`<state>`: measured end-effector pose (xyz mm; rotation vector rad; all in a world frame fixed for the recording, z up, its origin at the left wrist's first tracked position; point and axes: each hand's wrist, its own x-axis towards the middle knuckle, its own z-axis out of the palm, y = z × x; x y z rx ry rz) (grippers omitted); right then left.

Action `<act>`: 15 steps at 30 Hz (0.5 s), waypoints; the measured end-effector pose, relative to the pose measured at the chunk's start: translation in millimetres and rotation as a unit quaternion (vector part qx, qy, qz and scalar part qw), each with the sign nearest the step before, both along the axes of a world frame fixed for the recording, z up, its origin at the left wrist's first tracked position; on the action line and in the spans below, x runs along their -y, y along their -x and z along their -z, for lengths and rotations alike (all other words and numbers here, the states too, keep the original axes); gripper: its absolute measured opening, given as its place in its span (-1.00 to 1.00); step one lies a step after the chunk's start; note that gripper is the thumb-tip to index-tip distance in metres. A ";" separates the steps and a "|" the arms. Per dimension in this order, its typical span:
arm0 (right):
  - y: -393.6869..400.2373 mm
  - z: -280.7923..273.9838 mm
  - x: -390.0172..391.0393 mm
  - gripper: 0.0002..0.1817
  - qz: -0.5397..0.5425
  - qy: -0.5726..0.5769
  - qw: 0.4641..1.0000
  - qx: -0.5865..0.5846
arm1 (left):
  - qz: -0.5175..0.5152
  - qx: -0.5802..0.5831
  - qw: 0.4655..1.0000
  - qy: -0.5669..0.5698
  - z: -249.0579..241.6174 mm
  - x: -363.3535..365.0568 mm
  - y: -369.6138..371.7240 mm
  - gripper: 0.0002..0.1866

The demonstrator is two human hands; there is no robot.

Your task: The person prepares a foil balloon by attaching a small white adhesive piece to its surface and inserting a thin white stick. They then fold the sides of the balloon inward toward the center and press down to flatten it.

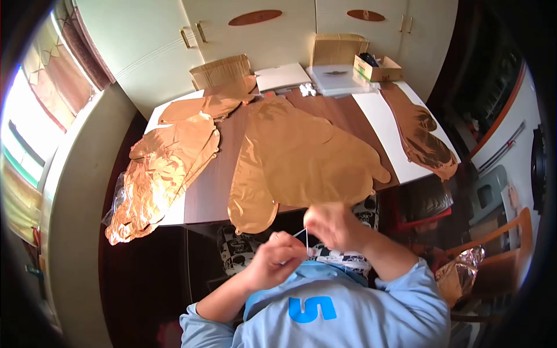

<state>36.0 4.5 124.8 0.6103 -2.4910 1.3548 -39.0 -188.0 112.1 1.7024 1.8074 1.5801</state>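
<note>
Over my lap, just off the table's front edge, my left hand (275, 259) is closed with its fingers pinched together. Slightly higher and to its right is my right hand (335, 226), also closed and a little blurred. Between them runs a thin white string (307, 236), bent at an angle near my right fingertips. Its ends are hidden in the fingers. Right in front of both hands, a large flat copper-coloured foil balloon (316, 156) lies on the brown table (209, 188), its lower lobe hanging over the edge.
More flat foil balloons (165, 159) are piled at the left. Another curved foil balloon (415, 127) lies on white board at the right. Along the back stand a small box (378, 69), clear plastic sheets (339, 79) and cardboard (220, 71). A wooden chair (505, 255) is at right.
</note>
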 end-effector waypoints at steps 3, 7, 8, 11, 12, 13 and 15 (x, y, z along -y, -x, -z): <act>-0.1 31.1 10.3 -0.86 -0.089 -0.078 0.993 -0.021 | -0.201 -0.008 0.980 -0.013 -12.8 7.8 22.8 -0.75; 3.6 -16.8 -5.7 -0.82 -0.017 0.046 0.998 -0.039 | -0.002 -0.029 0.999 0.021 4.2 -1.5 1.8 -0.83; 12.4 -12.8 -13.5 -0.82 0.084 -0.040 0.994 -0.066 | 0.010 0.005 0.999 0.037 -8.2 -1.2 -5.3 -0.86; -0.9 24.8 10.1 -0.87 -0.050 -0.021 0.999 0.000 | -0.189 0.065 0.980 0.007 -5.6 7.5 21.4 -0.80; -12.2 9.6 19.0 -0.88 -0.113 0.035 0.993 0.025 | -0.207 -0.029 0.978 0.021 4.8 5.3 32.6 -0.76; -11.1 0.7 14.7 -0.88 -0.091 0.031 0.995 0.003 | -0.112 0.020 0.993 -0.023 16.6 -4.5 24.1 -0.77; 3.3 -16.1 -7.7 -0.89 -0.037 0.024 0.998 -0.039 | 0.000 -0.021 1.000 0.010 7.5 -4.8 0.3 -0.78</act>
